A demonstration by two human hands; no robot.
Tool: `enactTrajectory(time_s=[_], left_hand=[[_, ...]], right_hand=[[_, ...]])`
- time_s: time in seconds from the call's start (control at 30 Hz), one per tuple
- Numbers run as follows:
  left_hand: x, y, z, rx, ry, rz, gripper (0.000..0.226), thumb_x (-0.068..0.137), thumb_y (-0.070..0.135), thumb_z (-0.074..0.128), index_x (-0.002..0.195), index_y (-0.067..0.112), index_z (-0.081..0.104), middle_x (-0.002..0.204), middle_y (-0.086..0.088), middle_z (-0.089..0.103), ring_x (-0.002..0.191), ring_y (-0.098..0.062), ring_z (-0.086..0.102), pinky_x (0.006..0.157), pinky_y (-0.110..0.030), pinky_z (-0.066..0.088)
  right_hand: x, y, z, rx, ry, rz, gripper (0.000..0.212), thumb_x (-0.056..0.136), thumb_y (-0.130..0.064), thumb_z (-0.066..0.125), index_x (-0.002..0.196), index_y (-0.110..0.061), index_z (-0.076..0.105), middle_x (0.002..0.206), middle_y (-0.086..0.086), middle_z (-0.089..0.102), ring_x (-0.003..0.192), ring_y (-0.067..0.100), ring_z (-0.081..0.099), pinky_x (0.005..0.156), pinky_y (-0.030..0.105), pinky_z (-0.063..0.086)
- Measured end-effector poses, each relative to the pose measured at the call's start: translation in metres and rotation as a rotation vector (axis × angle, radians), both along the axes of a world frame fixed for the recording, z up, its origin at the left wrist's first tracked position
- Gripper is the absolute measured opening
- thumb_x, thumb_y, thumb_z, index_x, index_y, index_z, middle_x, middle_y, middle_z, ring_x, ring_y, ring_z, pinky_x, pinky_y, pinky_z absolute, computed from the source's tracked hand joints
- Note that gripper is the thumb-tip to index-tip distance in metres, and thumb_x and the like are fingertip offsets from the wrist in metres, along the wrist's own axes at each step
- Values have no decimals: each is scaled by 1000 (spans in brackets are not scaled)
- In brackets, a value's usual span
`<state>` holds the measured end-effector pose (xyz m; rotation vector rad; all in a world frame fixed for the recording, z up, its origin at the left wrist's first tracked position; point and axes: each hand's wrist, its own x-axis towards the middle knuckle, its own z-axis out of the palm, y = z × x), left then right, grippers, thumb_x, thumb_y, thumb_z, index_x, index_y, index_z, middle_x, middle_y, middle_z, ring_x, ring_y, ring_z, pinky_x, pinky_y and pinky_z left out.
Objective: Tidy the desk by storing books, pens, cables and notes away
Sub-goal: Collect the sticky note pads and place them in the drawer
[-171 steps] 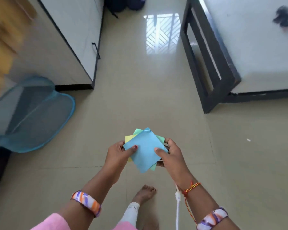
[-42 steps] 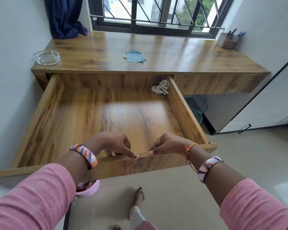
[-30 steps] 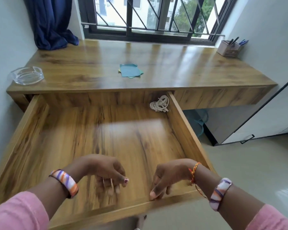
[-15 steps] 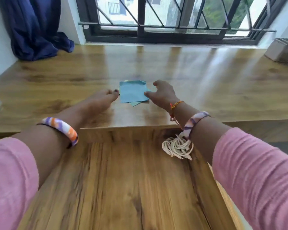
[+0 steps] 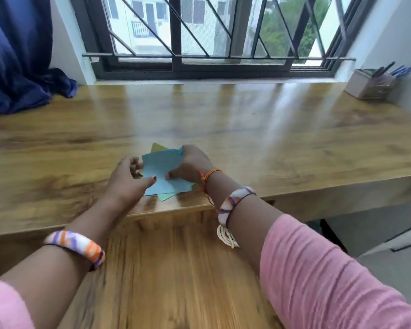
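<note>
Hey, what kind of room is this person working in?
Probably a home study or bedroom: a long wooden desk under a barred window, a pen holder in the corner, and a blue curtain.

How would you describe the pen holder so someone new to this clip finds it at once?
Start at the long wooden desk under the barred window and follow the desk to its far right corner by the wall. There stands the pen holder, a small pale box with dark and blue pens sticking out. It stands alone, far from the coloured notes between the hands.
</note>
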<state>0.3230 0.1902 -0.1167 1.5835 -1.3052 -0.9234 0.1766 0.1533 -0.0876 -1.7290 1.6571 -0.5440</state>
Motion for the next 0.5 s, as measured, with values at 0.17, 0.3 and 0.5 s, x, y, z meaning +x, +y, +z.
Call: enactTrajectory(time_s=[0.17,0.3,0.5], left_hand=[[-7,94,17,-28,448,7,35,78,12,66,108,20,50,95,2,55,85,-9,54,71,-20,50],[10,174,-1,324,759,-161,44,76,24,61,117,10,54,103,-9,70,82,-18,68,61,-27,56],[45,244,-46,561,609,-51,8,90,3,54,91,4,61,72,-4,71,55,-10,67,50,-22,52]], right_hand=[[-4,105,-4,105,-693,-45,29,77,11,64,103,-1,61,90,12,62,77,19,60,72,33,51],[-5,196,-27,258,-785,-158,28,81,8,62,102,-9,59,99,11,64,90,21,61,84,39,50],[-9,281,-59,378,-761,-468,35,83,4,62,117,2,56,102,16,64,84,26,62,70,36,52]])
